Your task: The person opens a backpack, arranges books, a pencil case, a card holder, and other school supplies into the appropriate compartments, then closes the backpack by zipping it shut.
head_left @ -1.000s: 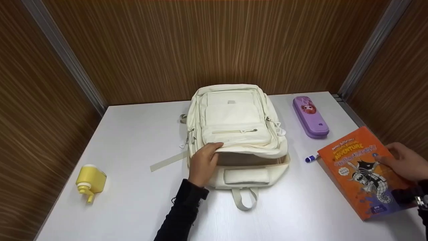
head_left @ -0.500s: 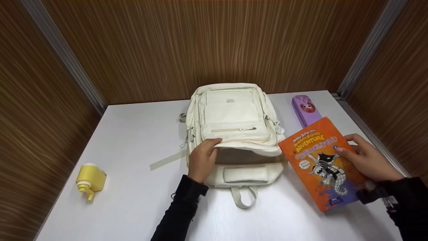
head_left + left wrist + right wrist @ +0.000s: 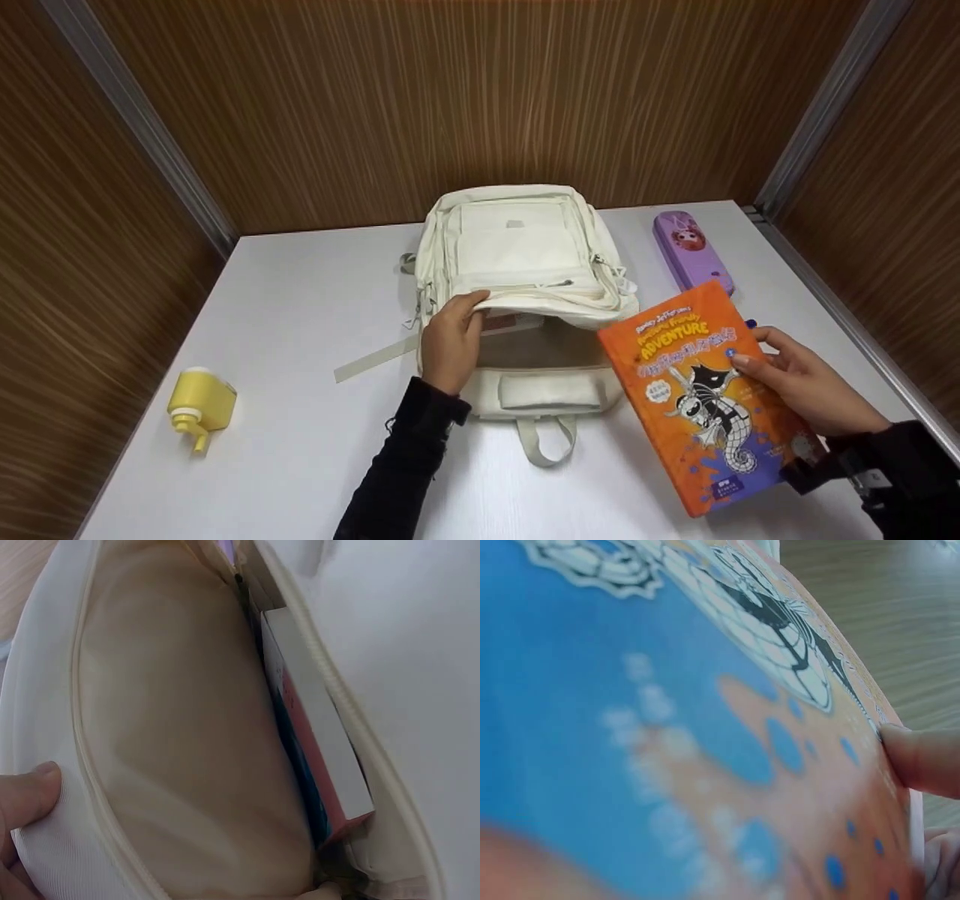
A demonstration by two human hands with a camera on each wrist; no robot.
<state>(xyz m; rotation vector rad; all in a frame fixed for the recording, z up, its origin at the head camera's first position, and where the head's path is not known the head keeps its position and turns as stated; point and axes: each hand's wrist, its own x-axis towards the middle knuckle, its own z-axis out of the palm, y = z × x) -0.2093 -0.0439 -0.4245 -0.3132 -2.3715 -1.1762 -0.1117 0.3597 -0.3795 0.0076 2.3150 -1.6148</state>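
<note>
A cream backpack (image 3: 525, 255) lies flat on the white table (image 3: 300, 300). My left hand (image 3: 450, 341) grips the upper flap of its main opening and holds it lifted, thumb on the fabric (image 3: 30, 799). Inside, a book (image 3: 319, 750) stands along one wall of the beige lining (image 3: 187, 727). My right hand (image 3: 795, 379) holds an orange book (image 3: 701, 390) by its right edge, tilted just right of the opening. In the right wrist view the orange and blue cover (image 3: 705, 735) fills the frame, a fingertip (image 3: 922, 757) on its edge.
A purple pencil case (image 3: 691, 250) lies at the back right, partly behind the orange book. A yellow bottle (image 3: 199, 401) lies on its side at the front left. Wood-grain walls (image 3: 480, 97) close in the table on three sides. A loose strap (image 3: 375, 360) trails left of the backpack.
My right hand has lifted the orange book off the table's right side and carried it left toward the backpack's opening. My left hand has raised the flap higher, widening the opening.
</note>
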